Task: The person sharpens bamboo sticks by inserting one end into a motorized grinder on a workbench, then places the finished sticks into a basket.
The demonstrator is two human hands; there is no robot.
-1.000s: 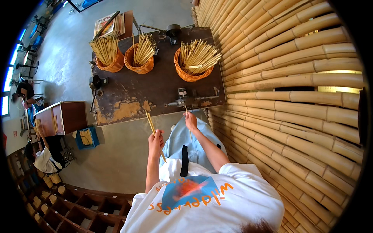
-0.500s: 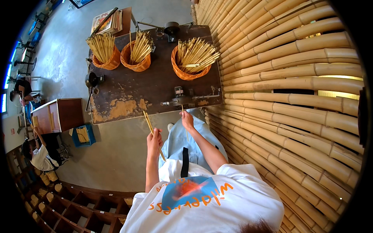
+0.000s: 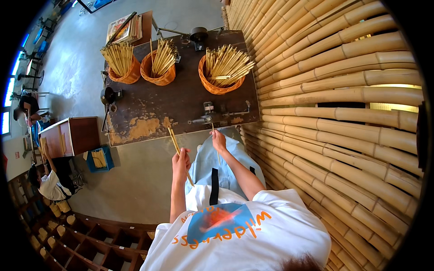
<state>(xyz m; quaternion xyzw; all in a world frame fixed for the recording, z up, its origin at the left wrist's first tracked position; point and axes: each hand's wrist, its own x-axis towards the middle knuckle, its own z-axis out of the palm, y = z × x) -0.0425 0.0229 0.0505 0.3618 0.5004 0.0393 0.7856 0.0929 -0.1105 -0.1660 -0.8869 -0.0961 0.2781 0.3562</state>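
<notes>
My left hand point(image 3: 181, 160) is closed round a few thin bamboo sticks point(image 3: 173, 139), held slanting in front of the table's near edge. In my right hand point(image 3: 219, 141), the fingers pinch a single thin bamboo stick point(image 3: 213, 127). Its far end meets the small metal fixture point(image 3: 203, 119) at the front edge of the dark wooden table point(image 3: 176, 101); whether it enters the fixture is too small to tell. The stick's near end hangs down below my right hand over my light blue trousers.
Bamboo sticks fill three wicker baskets, left point(image 3: 129, 77), middle point(image 3: 159, 80) and right point(image 3: 221, 89). Black metal fixtures stand at the table's left point(image 3: 107, 95) and back point(image 3: 199, 34). A bamboo-pole wall point(image 3: 334, 95) borders the right. Two people work at the left, near a blue crate point(image 3: 100, 168).
Both my hands keep their grips and barely move; the view has shifted slightly. At the left, the nearer person's raised hand has moved a little.
</notes>
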